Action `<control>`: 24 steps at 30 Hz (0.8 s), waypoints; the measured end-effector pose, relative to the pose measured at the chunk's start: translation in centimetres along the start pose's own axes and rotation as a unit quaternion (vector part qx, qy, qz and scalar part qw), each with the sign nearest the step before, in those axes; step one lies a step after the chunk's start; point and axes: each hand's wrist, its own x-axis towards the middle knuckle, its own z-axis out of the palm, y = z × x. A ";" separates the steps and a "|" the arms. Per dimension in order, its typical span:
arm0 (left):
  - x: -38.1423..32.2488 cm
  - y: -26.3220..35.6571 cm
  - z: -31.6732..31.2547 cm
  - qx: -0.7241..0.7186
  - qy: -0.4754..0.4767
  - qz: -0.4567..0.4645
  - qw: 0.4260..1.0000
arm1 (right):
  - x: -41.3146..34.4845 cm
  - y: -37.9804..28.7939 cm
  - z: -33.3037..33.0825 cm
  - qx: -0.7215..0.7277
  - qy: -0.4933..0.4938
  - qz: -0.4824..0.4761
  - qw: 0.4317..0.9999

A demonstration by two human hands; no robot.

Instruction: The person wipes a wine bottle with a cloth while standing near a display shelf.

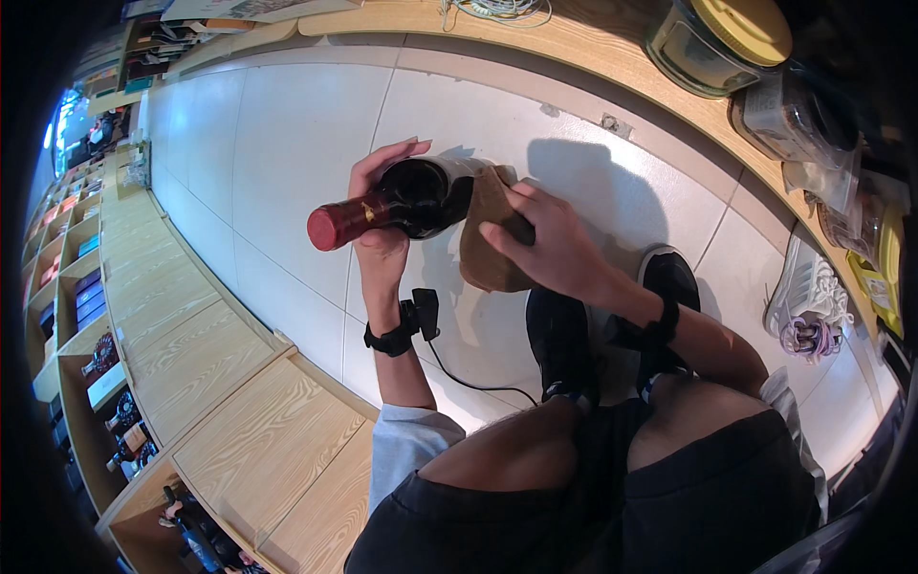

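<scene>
A dark glass wine bottle point(419, 188) with a red capsule over its neck lies tilted across my view, its top pointing left. My left hand point(380, 194) grips it around the neck and shoulder, thumb below and fingers above. My right hand point(552, 240) pinches a folded brown cloth point(491, 237) between thumb and fingers. The cloth is against or just beside the bottle's body; exact contact is hard to tell. Part of the bottle's label side and its base are hidden behind the cloth.
Beneath the bottle are white floor tiles point(301, 143). Wooden cabinets point(215, 359) with bottle shelves run along the left. A wooden shelf point(595, 50) at the upper right carries a yellow-lidded jar point(706, 54) and plastic containers. White sneakers point(810, 280) stand at right; a black cable point(473, 385) hangs from my left wrist.
</scene>
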 end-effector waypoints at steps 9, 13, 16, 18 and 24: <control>0.0 -0.2 0.1 -0.019 0.006 -0.006 1.000 | 0.2 -2.5 1.5 0.031 0.090 -0.120 0.988; 0.1 -0.3 0.1 -0.024 0.006 0.002 1.000 | 0.4 -0.8 2.2 0.019 0.091 -0.101 0.991; 0.0 -0.3 0.1 -0.023 0.009 0.006 1.000 | 0.5 0.1 2.3 0.040 0.073 -0.058 0.995; 0.0 -0.4 0.1 -0.020 0.012 0.007 1.000 | 0.6 0.3 2.3 0.048 0.072 -0.087 0.992; 0.0 -0.4 0.2 -0.022 0.011 0.009 1.000 | 0.9 0.8 2.1 0.037 0.034 -0.025 0.998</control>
